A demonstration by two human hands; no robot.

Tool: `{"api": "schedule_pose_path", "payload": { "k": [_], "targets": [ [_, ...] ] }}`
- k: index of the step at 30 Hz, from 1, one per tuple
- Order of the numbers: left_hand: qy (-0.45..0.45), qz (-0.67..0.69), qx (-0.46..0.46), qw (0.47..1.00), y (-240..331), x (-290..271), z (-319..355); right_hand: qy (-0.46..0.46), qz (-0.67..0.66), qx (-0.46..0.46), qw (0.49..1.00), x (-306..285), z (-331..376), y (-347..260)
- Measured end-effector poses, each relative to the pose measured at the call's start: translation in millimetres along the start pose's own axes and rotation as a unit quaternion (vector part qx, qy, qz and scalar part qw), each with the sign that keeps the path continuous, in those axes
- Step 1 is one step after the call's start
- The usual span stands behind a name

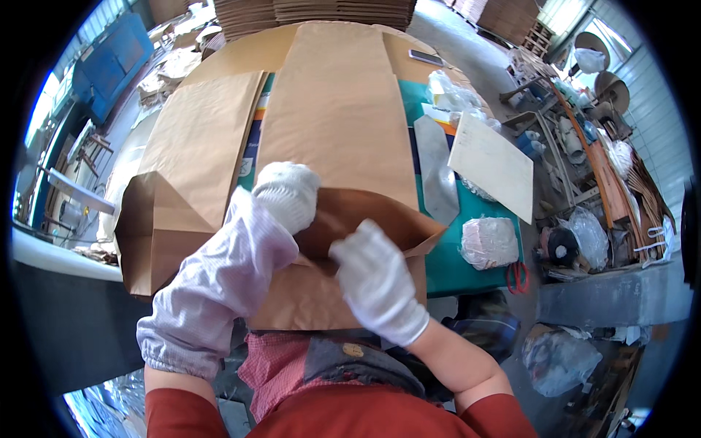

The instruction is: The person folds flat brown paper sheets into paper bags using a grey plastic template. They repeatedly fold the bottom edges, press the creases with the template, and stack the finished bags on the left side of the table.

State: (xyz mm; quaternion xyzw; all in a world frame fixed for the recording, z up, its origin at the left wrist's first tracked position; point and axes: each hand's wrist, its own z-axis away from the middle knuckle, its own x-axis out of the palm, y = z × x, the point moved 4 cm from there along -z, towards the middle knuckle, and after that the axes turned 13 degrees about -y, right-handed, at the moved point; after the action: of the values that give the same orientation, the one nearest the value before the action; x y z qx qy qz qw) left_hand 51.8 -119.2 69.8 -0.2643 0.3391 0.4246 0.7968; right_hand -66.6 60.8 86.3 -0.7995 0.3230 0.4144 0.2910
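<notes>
1. Paper sack (343, 124): a long, flat bag of plain brown kraft paper, lying lengthwise on the worktop (467, 266) straight ahead of the person. Its surface is matt and uncoated, with lengthwise creases running from the far end toward the near end.
2. Near end of the sack: the mouth is opened out. The paper is folded back into a broad flap with angled, pointed corners, and the inside shows a darker, shaded brown.
3. Left hand (287, 191): in a white knitted glove, with a pale lilac sleeve cover over the forearm. It rests curled on the upper edge of the folded flap, pressing on the paper.
4. Right hand (374, 277): also in a white knitted glove, bare forearm behind it. Its fingers lie on the lower part of the opened mouth, touching the paper; whether they pinch it or merely press cannot be told.
5. Relation of the hands: apart, one on each side of the fold, both in contact with the sack.
6. Second sack (191, 157): same brown paper, lying just beside the first on the person's left, its near end likewise folded into a pointed flap.
7. Worktop covering: teal, visible to the right of the sack.
8. Pale board (493, 164): flat, tilted, right of the sack.
9. Wrapped bundle (489, 242): in clear plastic, near the worktop's right edge.
</notes>
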Motion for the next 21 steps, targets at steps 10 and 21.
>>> {"api": "schedule_pose_path", "payload": {
  "k": [10,21],
  "targets": [
    [0.26,-0.15,0.185,0.936,58,73,68,0.173,-0.573,0.306,0.74,55,153,133],
    [0.31,0.007,0.392,0.866,132,149,33,0.173,-0.675,0.344,0.629,63,147,121]
  ]
}}
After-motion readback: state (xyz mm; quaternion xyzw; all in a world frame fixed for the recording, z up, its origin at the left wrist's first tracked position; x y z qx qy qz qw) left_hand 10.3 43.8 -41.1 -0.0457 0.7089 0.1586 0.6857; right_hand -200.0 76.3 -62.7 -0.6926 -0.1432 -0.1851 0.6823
